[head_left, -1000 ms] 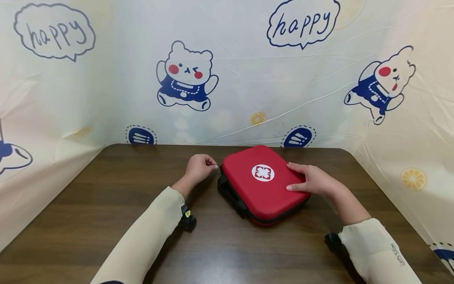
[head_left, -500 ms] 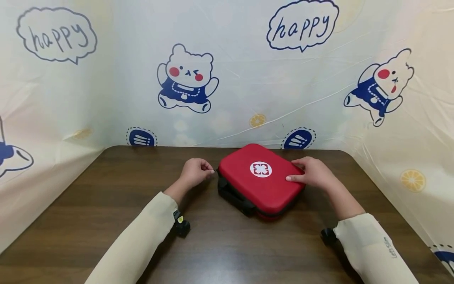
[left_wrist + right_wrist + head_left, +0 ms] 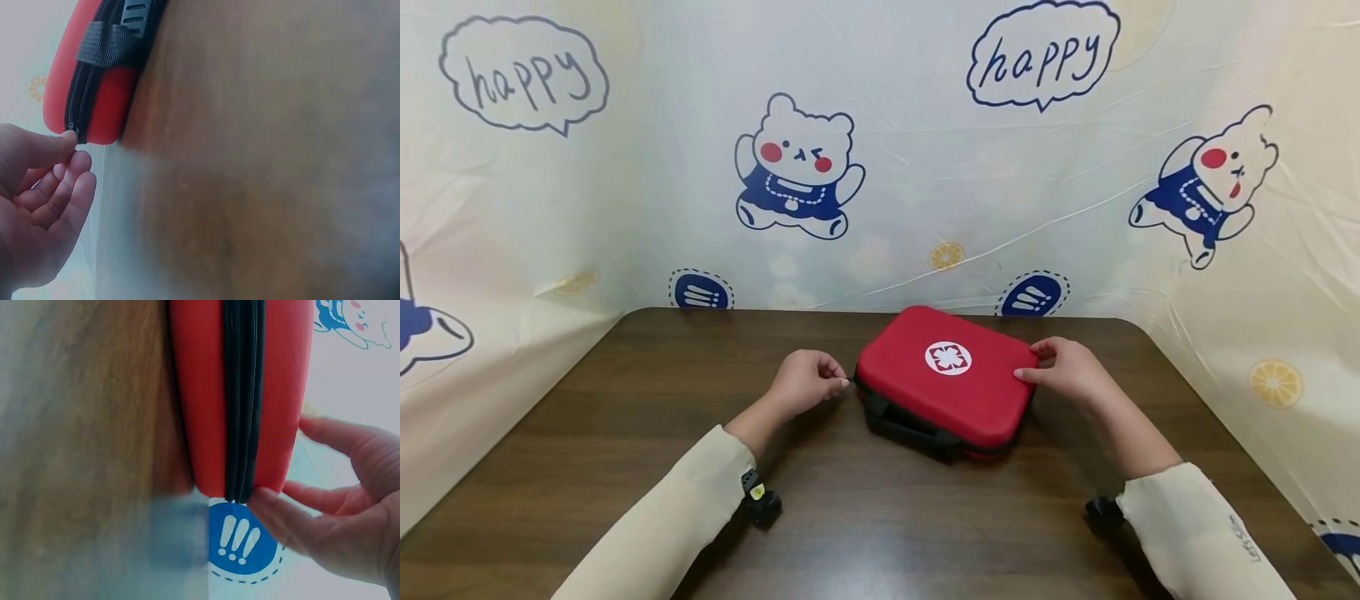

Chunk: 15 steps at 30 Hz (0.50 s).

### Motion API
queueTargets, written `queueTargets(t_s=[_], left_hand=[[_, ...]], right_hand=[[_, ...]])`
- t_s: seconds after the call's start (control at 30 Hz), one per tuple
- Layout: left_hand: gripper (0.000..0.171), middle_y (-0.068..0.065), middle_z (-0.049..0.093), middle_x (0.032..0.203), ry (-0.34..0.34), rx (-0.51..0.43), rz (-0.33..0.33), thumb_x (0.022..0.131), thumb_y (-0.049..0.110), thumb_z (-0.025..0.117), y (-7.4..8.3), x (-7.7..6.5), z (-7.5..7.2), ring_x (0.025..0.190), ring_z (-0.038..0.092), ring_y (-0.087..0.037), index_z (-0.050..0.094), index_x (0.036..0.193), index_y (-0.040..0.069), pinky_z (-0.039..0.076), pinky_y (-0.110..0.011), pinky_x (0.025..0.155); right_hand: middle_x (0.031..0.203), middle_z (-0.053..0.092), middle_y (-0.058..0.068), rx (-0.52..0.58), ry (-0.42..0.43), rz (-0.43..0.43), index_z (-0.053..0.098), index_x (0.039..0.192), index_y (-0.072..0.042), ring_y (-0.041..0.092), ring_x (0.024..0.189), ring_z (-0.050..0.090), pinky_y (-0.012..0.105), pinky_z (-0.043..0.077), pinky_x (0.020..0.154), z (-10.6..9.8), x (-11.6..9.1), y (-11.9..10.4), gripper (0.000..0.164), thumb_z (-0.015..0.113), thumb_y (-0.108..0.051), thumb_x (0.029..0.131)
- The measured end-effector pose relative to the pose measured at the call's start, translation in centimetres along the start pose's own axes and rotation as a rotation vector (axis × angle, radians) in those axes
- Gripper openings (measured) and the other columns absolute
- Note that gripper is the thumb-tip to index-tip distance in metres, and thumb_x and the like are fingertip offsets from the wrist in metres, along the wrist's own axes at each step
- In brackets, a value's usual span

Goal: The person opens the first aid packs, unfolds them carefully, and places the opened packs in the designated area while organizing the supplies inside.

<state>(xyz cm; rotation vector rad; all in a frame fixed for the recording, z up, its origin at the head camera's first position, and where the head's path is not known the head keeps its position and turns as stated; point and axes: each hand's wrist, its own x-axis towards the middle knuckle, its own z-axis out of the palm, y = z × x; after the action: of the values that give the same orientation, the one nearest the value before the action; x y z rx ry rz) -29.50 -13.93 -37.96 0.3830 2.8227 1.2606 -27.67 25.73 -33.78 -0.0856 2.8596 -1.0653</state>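
Note:
A red first-aid case (image 3: 917,367) with a white round emblem lies lid up on the brown table, its black carry handle (image 3: 910,429) on the near side. At its left corner, my left hand (image 3: 805,383) pinches a small zipper pull (image 3: 75,134) between thumb and fingertips. The left wrist view shows the black zipper (image 3: 84,94) running along the case's side, past a strap loop of the handle. My right hand (image 3: 1071,371) grips the case's right corner, thumb on the lid and fingers round the edge. More zipper (image 3: 244,400) runs down the side in the right wrist view.
The wooden table (image 3: 625,400) reaches back to a patterned curtain (image 3: 895,183) with bear drawings, which also hangs along both sides. A small black camera (image 3: 763,507) is strapped to the left wrist, another black device (image 3: 1103,512) to the right.
The case has turned so its handle side faces nearer the front. My left hand has moved left and closer with the zipper pull; my right hand has moved back along the case's edge.

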Motion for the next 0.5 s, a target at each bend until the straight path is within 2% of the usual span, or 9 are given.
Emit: queueTargets(t_s=[0.07, 0.13, 0.27, 0.33, 0.5], left_hand=[[0.008, 0.000, 0.064, 0.069, -0.018, -0.018, 0.015, 0.086, 0.012, 0.075, 0.0, -0.5, 0.0, 0.062, 0.059, -0.015, 0.071, 0.079, 0.008, 0.050, -0.030, 0.056], [0.008, 0.000, 0.064, 0.069, -0.036, -0.035, 0.036, 0.086, 0.010, 0.075, 0.1, -0.9, 0.1, 0.062, 0.059, -0.015, 0.071, 0.078, 0.007, 0.051, -0.030, 0.055], [0.008, 0.001, 0.064, 0.069, -0.070, -0.056, 0.085, 0.085, 0.007, 0.075, 0.6, -1.7, 0.4, 0.062, 0.060, -0.014, 0.071, 0.078, 0.007, 0.051, -0.031, 0.055], [0.008, 0.001, 0.064, 0.069, -0.085, -0.061, 0.115, 0.085, 0.006, 0.075, 0.9, -2.1, 0.7, 0.062, 0.060, -0.014, 0.071, 0.078, 0.007, 0.052, -0.031, 0.055], [0.009, 0.002, 0.063, 0.069, -0.114, -0.078, 0.146, 0.084, 0.006, 0.075, 1.7, -2.8, 1.6, 0.062, 0.060, -0.013, 0.070, 0.076, 0.008, 0.052, -0.030, 0.055]], right_hand=[[0.132, 0.051, 0.032, 0.070, -0.023, -0.006, 0.043, 0.137, 0.010, 0.044, 0.118, 0.054, 0.048, 0.052, 0.090, 0.0, -0.2, 0.0, 0.071, 0.076, -0.026, 0.085], [0.132, 0.052, 0.032, 0.081, -0.015, -0.013, 0.044, 0.137, 0.010, 0.044, 0.118, 0.055, 0.047, 0.053, 0.090, 0.0, -0.4, 0.0, 0.071, 0.077, -0.024, 0.084], [0.120, 0.059, 0.030, 0.012, 0.036, -0.018, 0.053, 0.130, 0.009, 0.041, 0.106, 0.060, 0.045, 0.056, 0.083, 0.1, -0.6, -0.4, 0.060, 0.075, -0.022, 0.085], [0.119, 0.060, 0.030, -0.038, 0.035, -0.031, 0.054, 0.130, 0.010, 0.040, 0.103, 0.061, 0.045, 0.056, 0.081, 0.2, -0.6, -0.5, 0.059, 0.074, -0.024, 0.086], [0.130, 0.053, 0.032, -0.090, -0.025, -0.051, 0.042, 0.140, 0.011, 0.043, 0.115, 0.055, 0.048, 0.054, 0.086, 0.6, -0.6, -0.8, 0.082, 0.077, -0.034, 0.082]])
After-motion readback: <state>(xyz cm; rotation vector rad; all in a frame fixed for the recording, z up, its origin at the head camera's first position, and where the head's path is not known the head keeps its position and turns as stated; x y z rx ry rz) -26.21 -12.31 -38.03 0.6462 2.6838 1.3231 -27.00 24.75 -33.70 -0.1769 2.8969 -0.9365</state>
